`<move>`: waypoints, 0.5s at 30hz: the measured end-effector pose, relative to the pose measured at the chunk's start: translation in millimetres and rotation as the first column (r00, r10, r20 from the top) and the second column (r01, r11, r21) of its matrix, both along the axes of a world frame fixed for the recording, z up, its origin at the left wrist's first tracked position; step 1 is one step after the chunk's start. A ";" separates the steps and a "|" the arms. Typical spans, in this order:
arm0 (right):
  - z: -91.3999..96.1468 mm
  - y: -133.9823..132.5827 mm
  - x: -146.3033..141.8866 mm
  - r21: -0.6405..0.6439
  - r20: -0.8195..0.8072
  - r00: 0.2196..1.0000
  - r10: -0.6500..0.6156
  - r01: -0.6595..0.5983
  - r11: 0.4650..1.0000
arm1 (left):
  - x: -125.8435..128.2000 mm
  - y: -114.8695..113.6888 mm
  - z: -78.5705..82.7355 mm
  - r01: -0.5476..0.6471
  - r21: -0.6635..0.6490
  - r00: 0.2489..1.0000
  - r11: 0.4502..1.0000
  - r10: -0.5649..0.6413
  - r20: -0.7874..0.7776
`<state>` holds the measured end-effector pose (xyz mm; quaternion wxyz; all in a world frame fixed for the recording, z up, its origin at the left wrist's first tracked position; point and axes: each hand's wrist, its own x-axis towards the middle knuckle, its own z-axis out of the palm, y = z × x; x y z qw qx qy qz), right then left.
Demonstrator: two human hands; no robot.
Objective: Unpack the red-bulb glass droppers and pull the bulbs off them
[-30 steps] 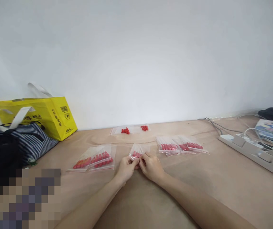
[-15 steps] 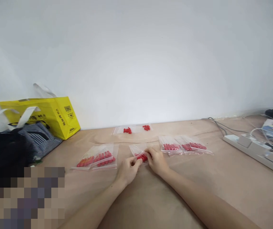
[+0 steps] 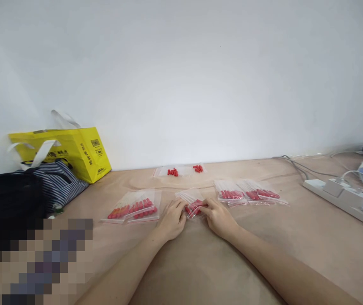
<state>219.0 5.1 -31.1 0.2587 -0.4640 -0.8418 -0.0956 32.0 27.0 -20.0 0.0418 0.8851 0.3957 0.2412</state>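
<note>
A small clear zip bag lies on the table in front of me, with red pieces bunched at its near end and pale thin sticks or folds above them. My left hand grips its left edge, fingers curled. From the right, my right hand pinches the bag beside the red pieces. To the left are overlapping zip bags of similar red pieces. More filled bags overlap on the right.
Near the wall, loose red pieces lie on clear plastic bags. A yellow bag, a striped bag and a black bag stand at left. A white power strip with plugs and cables runs along the right.
Both hands have moved slightly apart around the middle bag, showing more of its red pieces. The whole view has shifted a little.
</note>
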 end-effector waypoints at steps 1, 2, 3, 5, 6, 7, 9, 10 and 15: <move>1.4 -1.1 1.2 -0.023 -0.001 1.000 -0.029 0.029 0.999 | 0.4 -1.6 1.8 0.001 0.012 1.000 1.000 -0.001 -0.013; 2.5 -2.0 2.4 -0.043 -0.003 0.998 -0.056 0.056 0.997 | 0.9 -3.4 3.6 -0.007 0.026 1.000 1.000 0.007 -0.022; 3.0 -2.4 3.5 -0.058 -0.009 0.997 -0.082 0.082 0.995 | 1.5 -5.3 5.2 -0.024 0.040 0.999 0.999 0.025 -0.027; 2.1 -1.9 5.5 -0.080 -0.036 0.991 -0.131 0.128 0.989 | 2.5 -8.9 7.2 -0.063 0.057 0.997 0.996 0.065 -0.031; 0.7 -0.9 6.3 -0.089 -0.054 0.988 -0.147 0.141 0.986 | 2.9 -10.5 7.8 -0.074 0.061 0.997 0.995 0.076 -0.032; -1.0 0.5 6.9 -0.096 -0.074 0.985 -0.154 0.147 0.985 | 3.1 -12.0 8.3 -0.076 0.062 0.996 0.995 0.078 -0.032; -4.7 3.8 7.8 -0.103 -0.123 0.981 -0.150 0.138 0.985 | 3.2 -14.3 9.6 -0.065 0.058 0.998 0.996 0.066 -0.025; -6.3 5.5 8.1 -0.106 -0.149 0.979 -0.142 0.127 0.986 | 2.9 -15.1 10.4 -0.059 0.053 0.998 0.997 0.059 -0.013; -6.9 10.7 9.5 -0.178 -0.277 0.952 -0.127 0.079 0.981 | -1.3 -14.9 15.7 0.002 -0.015 0.997 1.000 -0.001 0.080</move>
